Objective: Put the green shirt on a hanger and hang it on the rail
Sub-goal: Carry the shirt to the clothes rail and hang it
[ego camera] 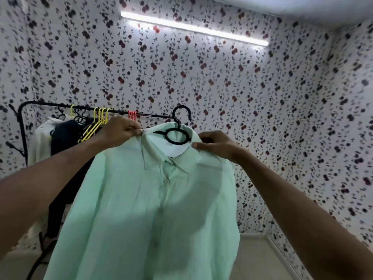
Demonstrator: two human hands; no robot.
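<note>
The pale green shirt (pixel 153 199) hangs in front of me, buttoned, its front facing me. A black hanger (pixel 178 134) sits inside its collar, with the ring and hook showing above the neckline. My left hand (pixel 121 130) pinches the shirt at the left shoulder by the collar. My right hand (pixel 218 145) grips the right shoulder by the collar. The black rail (pixel 60 105) runs behind the shirt at about hook height; whether the hook touches the rail I cannot tell.
On the rail hang yellow hangers (pixel 101 116), pink hangers (pixel 132 115), a white garment (pixel 41 138) and a dark garment (pixel 66 136). The flowered wall stands close behind. The rack's upright post (pixel 22 134) is at the left.
</note>
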